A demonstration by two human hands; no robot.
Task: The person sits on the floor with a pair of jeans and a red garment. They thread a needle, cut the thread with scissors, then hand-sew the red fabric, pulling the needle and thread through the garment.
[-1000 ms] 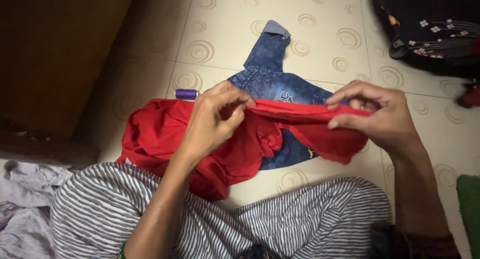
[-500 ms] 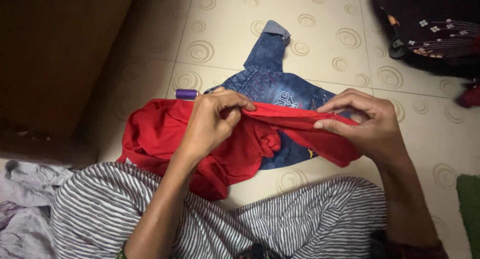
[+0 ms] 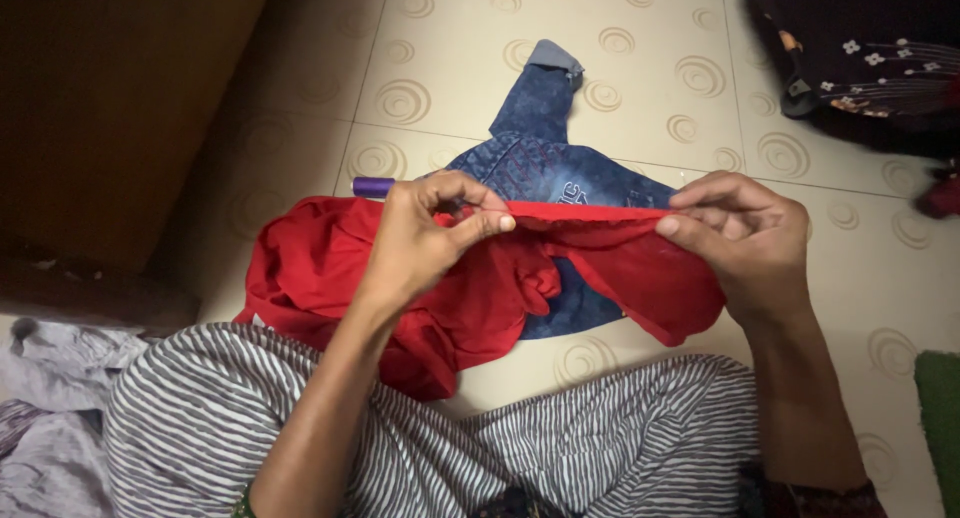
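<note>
1. A red garment (image 3: 480, 288) is held up by both hands above the tiled floor (image 3: 640, 78), its upper hem stretched into a straight, taut line between them.
2. The grip of the left hand (image 3: 425, 243) is clenched on the hem: the thumb is pressed against the fingertips (image 3: 505, 223), with the red cloth pinched between them.
3. The grip of the right hand (image 3: 745, 233) is likewise closed on the hem, at its other end; the thumb lies along the front of the cloth and the fingers are curled over the top edge.
4. The rest of the red garment is seen hanging slack below the hem, bunched in folds, with its lower part lying on the floor and against the striped trouser leg (image 3: 400, 438) of the person.
5. A small pair of blue jeans (image 3: 545, 158) is laid flat on the floor under the red garment, one leg pointing toward the far edge of the floor; its lower part is covered by the red cloth.
6. A purple cylindrical object (image 3: 372, 186) is seen on the floor just beside the left hand, partly hidden by the red cloth.
7. A grey cloth (image 3: 50, 418) is heaped at the near left corner, and a dark flowered fabric (image 3: 860, 58) lies at the far right corner.
</note>
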